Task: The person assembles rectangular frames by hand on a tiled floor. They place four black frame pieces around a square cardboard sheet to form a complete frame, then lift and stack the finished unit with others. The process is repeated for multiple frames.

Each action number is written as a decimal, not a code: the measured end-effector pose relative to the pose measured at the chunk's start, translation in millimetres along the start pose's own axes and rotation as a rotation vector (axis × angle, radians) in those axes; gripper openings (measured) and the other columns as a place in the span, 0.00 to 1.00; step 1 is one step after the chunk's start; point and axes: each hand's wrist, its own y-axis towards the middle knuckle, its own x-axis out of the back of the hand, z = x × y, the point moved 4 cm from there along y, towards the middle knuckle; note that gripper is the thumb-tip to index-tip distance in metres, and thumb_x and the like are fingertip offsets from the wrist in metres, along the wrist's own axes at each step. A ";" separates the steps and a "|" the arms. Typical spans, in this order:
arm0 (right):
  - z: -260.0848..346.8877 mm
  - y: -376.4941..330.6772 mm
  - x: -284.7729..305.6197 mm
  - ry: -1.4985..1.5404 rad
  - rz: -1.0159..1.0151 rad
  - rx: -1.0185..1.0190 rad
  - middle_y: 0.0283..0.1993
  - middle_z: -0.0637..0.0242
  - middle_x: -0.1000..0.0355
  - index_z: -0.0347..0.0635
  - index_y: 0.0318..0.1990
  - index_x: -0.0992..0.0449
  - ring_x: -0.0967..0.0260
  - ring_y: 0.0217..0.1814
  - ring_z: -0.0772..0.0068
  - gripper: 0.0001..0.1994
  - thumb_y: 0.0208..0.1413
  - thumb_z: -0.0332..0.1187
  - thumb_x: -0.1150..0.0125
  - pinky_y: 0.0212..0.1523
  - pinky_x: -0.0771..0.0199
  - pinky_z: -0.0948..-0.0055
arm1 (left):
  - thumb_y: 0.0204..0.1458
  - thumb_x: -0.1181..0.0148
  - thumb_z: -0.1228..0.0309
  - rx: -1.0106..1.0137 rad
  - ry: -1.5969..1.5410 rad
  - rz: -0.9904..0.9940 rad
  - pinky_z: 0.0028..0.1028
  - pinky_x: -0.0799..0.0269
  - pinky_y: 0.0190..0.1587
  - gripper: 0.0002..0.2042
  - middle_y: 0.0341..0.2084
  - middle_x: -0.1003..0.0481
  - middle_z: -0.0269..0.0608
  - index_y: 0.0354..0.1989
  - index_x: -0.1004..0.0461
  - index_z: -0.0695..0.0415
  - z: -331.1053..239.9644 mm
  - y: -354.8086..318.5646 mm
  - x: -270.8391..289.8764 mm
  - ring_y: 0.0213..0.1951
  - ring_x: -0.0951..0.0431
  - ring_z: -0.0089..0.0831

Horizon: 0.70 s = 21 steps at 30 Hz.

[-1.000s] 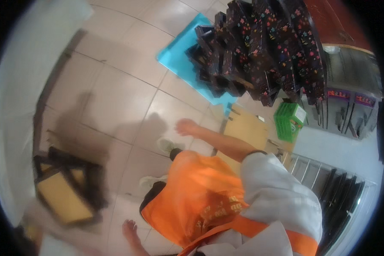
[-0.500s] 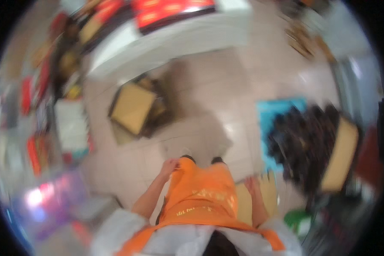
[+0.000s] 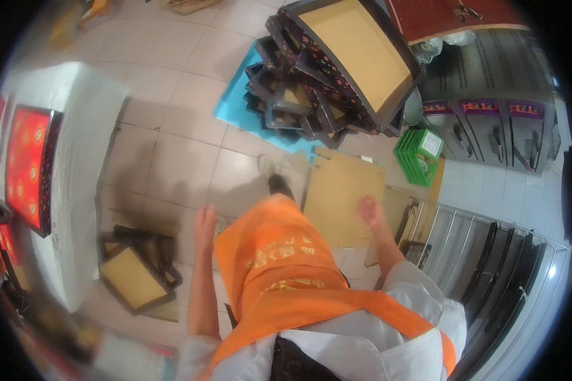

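My left hand (image 3: 204, 225), slightly blurred, hangs beside the orange apron (image 3: 276, 244) with its fingers stretched out and nothing in them. On the other side, my right hand (image 3: 370, 209) appears above a tan board (image 3: 340, 197) on the floor, its fingers loose and empty; blur softens their outline. Whether that hand touches the board is unclear, but it seems to hang above it. Ahead, dark patterned trays (image 3: 299, 95) are stacked unevenly on a blue sheet (image 3: 235, 98). One larger tray (image 3: 362, 51) with a tan base lies tilted on top.
At left stands a white-covered table (image 3: 76, 140) bearing a red patterned tray (image 3: 28, 168). Tan-based trays (image 3: 133, 276) lie on the floor near it. To the right are a green basket (image 3: 416, 155), a metal rack (image 3: 448, 219) and a grey perforated cabinet (image 3: 489, 120).
My view has turned right: the tray stack now stands ahead, and the white-covered table has shifted to the left. The rack has come into view. Both hands remain empty.
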 end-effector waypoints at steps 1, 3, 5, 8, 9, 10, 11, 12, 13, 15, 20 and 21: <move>12.8 19.0 -16.7 -0.171 0.054 0.105 0.35 0.70 0.34 0.49 0.37 0.34 0.37 0.37 0.72 0.12 0.55 0.46 0.55 0.40 0.35 0.68 | 0.52 0.50 0.57 -0.032 0.047 -0.017 0.30 0.40 0.51 0.24 0.47 0.33 0.46 0.50 0.37 0.64 -15.6 12.4 -8.7 0.49 0.34 0.33; 77.6 28.2 -27.2 -0.361 0.008 0.246 0.37 0.70 0.34 0.49 0.40 0.35 0.37 0.39 0.70 0.18 0.54 0.52 0.55 0.41 0.36 0.65 | 0.51 0.50 0.56 -0.086 0.243 0.080 0.31 0.42 0.53 0.26 0.50 0.35 0.49 0.53 0.39 0.65 -71.4 31.5 -65.8 0.52 0.36 0.36; 140.9 70.0 -34.7 -0.410 -0.381 0.366 0.42 0.68 0.34 0.48 0.47 0.37 0.38 0.43 0.67 0.25 0.52 0.58 0.56 0.45 0.37 0.61 | 0.51 0.49 0.56 -0.247 0.275 0.168 0.30 0.43 0.55 0.27 0.52 0.37 0.50 0.53 0.40 0.65 -85.4 85.9 -112.7 0.54 0.38 0.36; 211.7 114.9 -64.0 -0.539 -0.711 0.448 0.48 0.66 0.35 0.47 0.53 0.40 0.39 0.48 0.66 0.29 0.52 0.58 0.56 0.50 0.40 0.59 | 0.48 0.47 0.52 -0.297 0.400 0.118 0.33 0.45 0.57 0.33 0.55 0.42 0.54 0.55 0.43 0.66 -129.5 148.8 -184.7 0.58 0.43 0.41; 237.4 139.0 -69.2 -0.587 -0.697 0.444 0.49 0.66 0.36 0.47 0.55 0.40 0.40 0.50 0.66 0.29 0.53 0.57 0.56 0.52 0.42 0.60 | 0.47 0.46 0.51 -0.320 0.453 0.080 0.34 0.46 0.57 0.35 0.55 0.43 0.55 0.55 0.44 0.67 -141.5 172.4 -206.7 0.58 0.45 0.43; 245.9 168.5 -79.1 -0.644 -0.505 0.326 0.49 0.66 0.36 0.46 0.54 0.39 0.39 0.49 0.67 0.27 0.53 0.55 0.55 0.52 0.40 0.64 | 0.46 0.46 0.51 -0.325 0.482 0.060 0.35 0.46 0.57 0.36 0.55 0.43 0.56 0.55 0.45 0.67 -149.7 196.1 -223.9 0.58 0.44 0.44; 246.6 186.4 -82.1 -0.695 -0.312 0.194 0.49 0.67 0.35 0.45 0.53 0.38 0.38 0.49 0.68 0.25 0.54 0.52 0.53 0.51 0.39 0.67 | 0.45 0.45 0.50 -0.320 0.510 0.033 0.36 0.46 0.57 0.37 0.54 0.42 0.57 0.55 0.45 0.68 -154.0 217.2 -237.1 0.57 0.43 0.46; 257.5 193.8 -62.3 -0.649 -0.355 0.195 0.43 0.69 0.32 0.43 0.48 0.33 0.34 0.41 0.71 0.19 0.55 0.46 0.52 0.41 0.33 0.75 | 0.44 0.45 0.50 -0.318 0.537 0.051 0.35 0.46 0.57 0.37 0.53 0.40 0.57 0.56 0.45 0.68 -163.0 232.9 -256.0 0.56 0.41 0.47; 262.2 202.5 -43.2 -0.660 -0.404 0.161 0.43 0.69 0.32 0.43 0.48 0.33 0.34 0.41 0.71 0.19 0.55 0.46 0.52 0.41 0.33 0.75 | 0.43 0.44 0.48 -0.270 0.447 0.250 0.35 0.44 0.56 0.39 0.54 0.41 0.56 0.56 0.45 0.67 -172.2 237.6 -268.8 0.56 0.41 0.43; 244.4 255.8 -43.4 -0.732 -0.379 0.012 0.43 0.69 0.32 0.43 0.48 0.33 0.34 0.41 0.72 0.19 0.55 0.45 0.52 0.41 0.33 0.75 | 0.43 0.44 0.48 -0.314 0.414 0.163 0.36 0.41 0.54 0.39 0.54 0.41 0.55 0.57 0.47 0.64 -118.9 286.5 -264.8 0.55 0.39 0.41; 236.9 278.3 -22.0 -0.863 -0.525 -0.100 0.42 0.69 0.32 0.43 0.48 0.33 0.34 0.40 0.72 0.19 0.55 0.45 0.52 0.40 0.33 0.75 | 0.37 0.43 0.68 -0.231 0.501 -0.110 0.43 0.34 0.40 0.21 0.33 0.30 0.58 0.41 0.36 0.65 -141.1 261.8 -299.6 0.39 0.30 0.54; 239.9 286.9 -31.4 -0.903 -0.520 -0.113 0.42 0.69 0.32 0.43 0.48 0.33 0.34 0.40 0.72 0.18 0.55 0.45 0.52 0.40 0.33 0.75 | 0.39 0.45 0.67 -0.263 0.496 -0.173 0.42 0.33 0.39 0.16 0.31 0.29 0.57 0.35 0.33 0.64 -136.3 261.0 -296.3 0.38 0.29 0.51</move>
